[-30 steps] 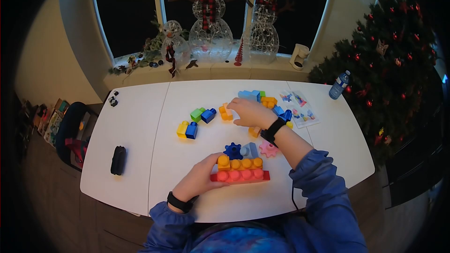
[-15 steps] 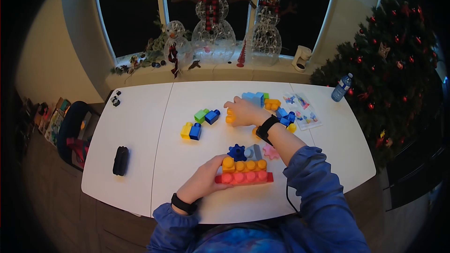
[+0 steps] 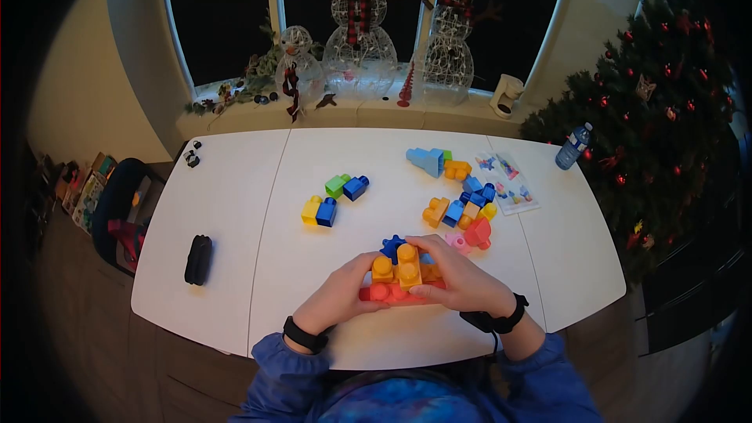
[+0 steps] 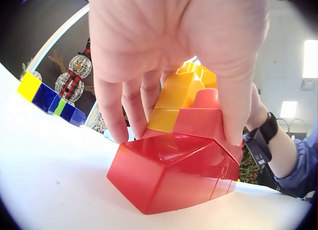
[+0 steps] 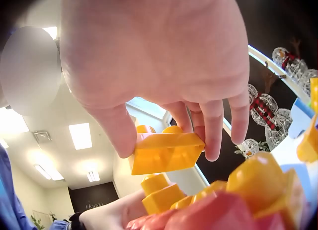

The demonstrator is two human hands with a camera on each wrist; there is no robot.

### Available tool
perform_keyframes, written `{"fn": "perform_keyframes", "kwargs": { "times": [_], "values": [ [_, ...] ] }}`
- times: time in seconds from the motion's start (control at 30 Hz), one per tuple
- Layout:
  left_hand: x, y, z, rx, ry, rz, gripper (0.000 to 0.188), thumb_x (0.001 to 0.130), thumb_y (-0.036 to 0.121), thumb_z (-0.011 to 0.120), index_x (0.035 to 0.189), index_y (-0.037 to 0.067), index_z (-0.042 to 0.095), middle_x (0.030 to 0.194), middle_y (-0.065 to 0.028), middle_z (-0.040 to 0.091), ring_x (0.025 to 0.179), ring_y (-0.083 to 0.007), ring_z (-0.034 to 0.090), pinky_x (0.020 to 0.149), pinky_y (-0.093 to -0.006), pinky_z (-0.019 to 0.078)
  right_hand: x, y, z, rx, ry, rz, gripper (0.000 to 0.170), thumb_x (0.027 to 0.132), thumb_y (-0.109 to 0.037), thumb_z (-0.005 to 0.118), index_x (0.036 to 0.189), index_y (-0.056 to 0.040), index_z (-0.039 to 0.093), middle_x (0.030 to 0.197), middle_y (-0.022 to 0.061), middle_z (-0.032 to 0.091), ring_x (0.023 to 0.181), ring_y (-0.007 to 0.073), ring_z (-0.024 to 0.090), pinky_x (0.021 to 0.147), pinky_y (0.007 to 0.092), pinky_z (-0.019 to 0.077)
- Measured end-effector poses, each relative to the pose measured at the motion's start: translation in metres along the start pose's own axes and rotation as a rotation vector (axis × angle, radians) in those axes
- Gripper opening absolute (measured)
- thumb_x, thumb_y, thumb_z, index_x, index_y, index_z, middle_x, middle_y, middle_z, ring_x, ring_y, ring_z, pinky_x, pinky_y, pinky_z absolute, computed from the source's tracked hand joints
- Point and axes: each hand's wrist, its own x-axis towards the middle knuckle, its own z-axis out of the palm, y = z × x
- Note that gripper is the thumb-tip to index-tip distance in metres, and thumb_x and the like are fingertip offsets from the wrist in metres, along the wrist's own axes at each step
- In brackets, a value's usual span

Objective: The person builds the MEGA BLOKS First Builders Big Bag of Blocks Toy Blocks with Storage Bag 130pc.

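My left hand (image 3: 338,295) grips the left end of a built stack of toy building blocks near the front of the table. Red blocks (image 4: 149,175) form its base, with a row of yellow-orange blocks (image 4: 174,93) on top. Between thumb and fingers, my right hand (image 3: 474,286) pinches a yellow-orange block (image 5: 166,153), its hollow underside showing in the right wrist view. That block is held just above the studs of the stack. A dark blue gear-shaped piece (image 3: 392,247) lies right behind the stack, partly hidden by the hands.
Loose blue, green and yellow blocks (image 3: 327,211) lie at back left. Several more, including a light blue one (image 3: 427,160), spread at back right beside a picture sheet (image 3: 509,184). A water bottle (image 3: 574,146) stands at the right edge, a black case (image 3: 199,260) at left.
My right hand took hold of the yellow-orange block at the back of the table and carried it toward me, over the stack. My left hand kept its grip on the stack.
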Motion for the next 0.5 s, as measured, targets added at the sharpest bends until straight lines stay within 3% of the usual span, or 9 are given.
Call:
{"fn": "perform_keyframes", "kwargs": {
  "times": [0.1,0.5],
  "values": [
    [0.0,0.002,0.0,0.008,0.01,0.003,0.073,0.077,0.02,0.092,0.136,0.006,0.051,0.125,-0.0189,0.065,0.116,-0.0366,0.067,0.101,-0.039,0.0549,-0.006,0.005,0.017,-0.134,0.006,-0.037,0.075,0.09,-0.035,0.079,0.147,-0.0018,0.043,0.125,0.019,0.058,0.116,0.039,0.058,0.1,0.0454,0.0457],
    [0.002,0.004,0.005,0.047,0.065,0.017,0.073,0.075,0.021,0.094,0.133,0.006,0.053,0.122,-0.0185,0.066,0.111,-0.0367,0.067,0.097,-0.0391,0.055,0.003,-0.006,0.023,-0.352,-0.095,0.013,0.07,0.088,-0.032,0.08,0.145,-0.0034,0.051,0.123,0.0145,0.061,0.115,0.034,0.061,0.095,0.0431,0.0485]
  ]
}}
